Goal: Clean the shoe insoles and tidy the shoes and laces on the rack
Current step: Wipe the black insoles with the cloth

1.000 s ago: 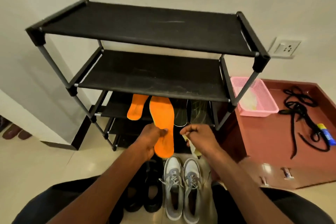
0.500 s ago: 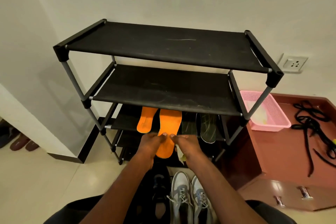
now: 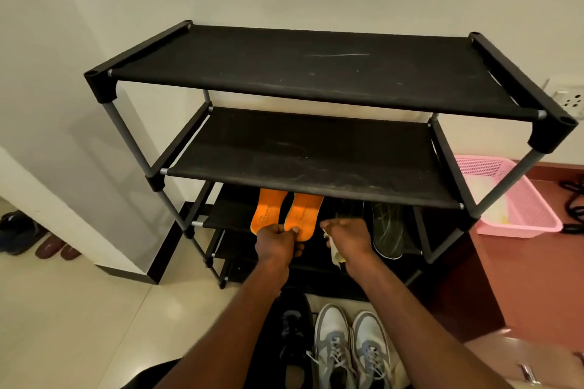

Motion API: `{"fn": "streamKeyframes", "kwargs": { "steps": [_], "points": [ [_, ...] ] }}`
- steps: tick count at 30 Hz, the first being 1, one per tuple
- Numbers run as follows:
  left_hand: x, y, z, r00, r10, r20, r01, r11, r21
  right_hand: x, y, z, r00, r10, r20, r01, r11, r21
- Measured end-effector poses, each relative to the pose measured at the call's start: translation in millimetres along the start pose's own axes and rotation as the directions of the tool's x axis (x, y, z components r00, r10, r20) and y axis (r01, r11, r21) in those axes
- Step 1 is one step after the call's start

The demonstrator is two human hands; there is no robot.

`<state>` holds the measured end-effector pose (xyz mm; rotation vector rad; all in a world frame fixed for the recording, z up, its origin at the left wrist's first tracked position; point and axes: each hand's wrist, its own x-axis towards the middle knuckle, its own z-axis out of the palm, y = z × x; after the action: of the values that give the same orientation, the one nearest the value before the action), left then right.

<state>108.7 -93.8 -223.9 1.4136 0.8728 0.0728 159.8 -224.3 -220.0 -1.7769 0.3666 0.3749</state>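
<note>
While our left hand [image 3: 278, 241] pinches 1 of 2 orange insoles [image 3: 301, 215] on the rack [image 3: 316, 167], our right hand [image 3: 346, 238] grips a cloth [image 3: 335, 254]. 2 grey sneakers [image 3: 350, 347] sit below.

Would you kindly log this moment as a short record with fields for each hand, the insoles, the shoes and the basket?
left hand: grips the heel of the right orange insole
right hand: holds a cloth
insoles: two orange side by side on the rack, third shelf; dark insole to their right
shoes: grey pair on the floor in front
basket: pink, right of the rack
</note>
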Motion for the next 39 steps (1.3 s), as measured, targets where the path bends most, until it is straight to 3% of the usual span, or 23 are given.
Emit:
{"fn": "streamKeyframes", "kwargs": {
  "steps": [4, 7, 10, 15, 19, 23, 32, 36, 39],
  "points": [
    [11, -2, 7, 0.999, 0.001, -0.049, 0.000, 1.000, 0.019, 1, 1, -21, 0.991, 0.125, 0.049, -0.134, 0.955, 0.263],
    [11, -8, 9, 0.998, 0.024, -0.051, -0.019, 0.996, 0.091, 4, 9, -30, 0.946, 0.290, 0.145, -0.323, 0.824, 0.465],
    [5, -13, 9, 0.997, 0.052, -0.060, -0.040, 0.982, 0.184, 9, 27, -37, 0.904, 0.394, 0.164, -0.412, 0.706, 0.577],
    [-11, -16, 14, 0.961, 0.257, -0.100, -0.188, 0.876, 0.445, 10, 55, -42, 0.855, 0.506, 0.112, -0.491, 0.721, 0.489],
    [-21, -2, 29, 0.956, 0.278, 0.094, -0.291, 0.868, 0.403, 16, 62, -33, 0.863, 0.504, -0.028, -0.425, 0.755, 0.500],
    [-22, 3, 40, 0.928, 0.287, 0.236, -0.360, 0.850, 0.384, 24, 62, -26, 0.895, 0.442, -0.055, -0.326, 0.734, 0.596],
    [-16, 3, 36, 0.947, 0.222, 0.230, -0.289, 0.904, 0.317, 26, 75, -24, 0.880, 0.470, 0.067, -0.404, 0.667, 0.626],
    [-21, 4, 30, 0.962, 0.153, 0.225, -0.218, 0.930, 0.297, -11, 72, -39, 0.875, 0.465, 0.135, -0.462, 0.717, 0.522],
    [-35, 3, 27, 0.964, 0.020, 0.267, -0.074, 0.978, 0.193, -57, 54, -57, 0.875, 0.468, 0.121, -0.470, 0.763, 0.444]
  ]
}}
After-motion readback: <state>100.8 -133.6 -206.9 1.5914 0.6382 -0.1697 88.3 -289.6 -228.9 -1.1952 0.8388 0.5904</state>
